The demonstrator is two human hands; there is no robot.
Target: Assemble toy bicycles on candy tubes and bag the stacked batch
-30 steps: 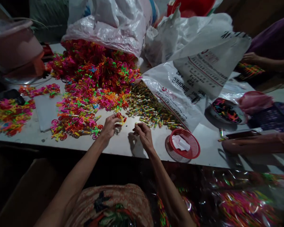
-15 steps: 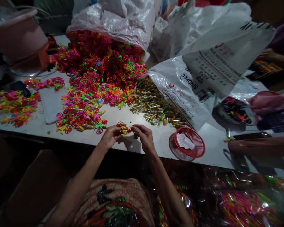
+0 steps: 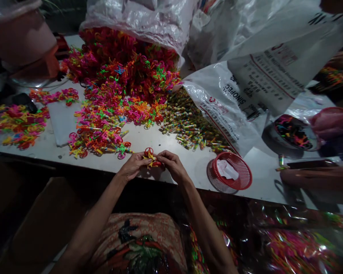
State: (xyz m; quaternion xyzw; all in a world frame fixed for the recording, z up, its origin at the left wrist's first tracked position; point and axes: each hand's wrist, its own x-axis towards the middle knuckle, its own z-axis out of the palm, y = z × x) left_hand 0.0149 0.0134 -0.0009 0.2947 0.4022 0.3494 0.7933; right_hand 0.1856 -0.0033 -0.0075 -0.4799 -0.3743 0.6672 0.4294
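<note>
Here we are, both hands in close, and the small plastic toy (image 3: 149, 156) sits right between them, above the white table (image 3: 141, 136) near its front edge. Our left hand (image 3: 132, 166) has it pinched, fingers drawn narrow on the yellow part; our right hand (image 3: 172, 165) closes thumb and fingers on its red end.

Up at eleven o'clock from our hands, there's the big heap of bright plastic pieces (image 3: 108, 97), spilling from a whitish sack (image 3: 137, 23)! Between one and two, patterned little tubes (image 3: 190, 129) fan out from under a printed sack (image 3: 217, 89). Swing to just past three: a red mesh basket (image 3: 246, 173), crumpled white paper (image 3: 227, 170) inside. Between nine and ten lies a smaller colorful heap (image 3: 25, 123), and between ten and eleven stands a pinkish bucket (image 3: 24, 40).
</note>
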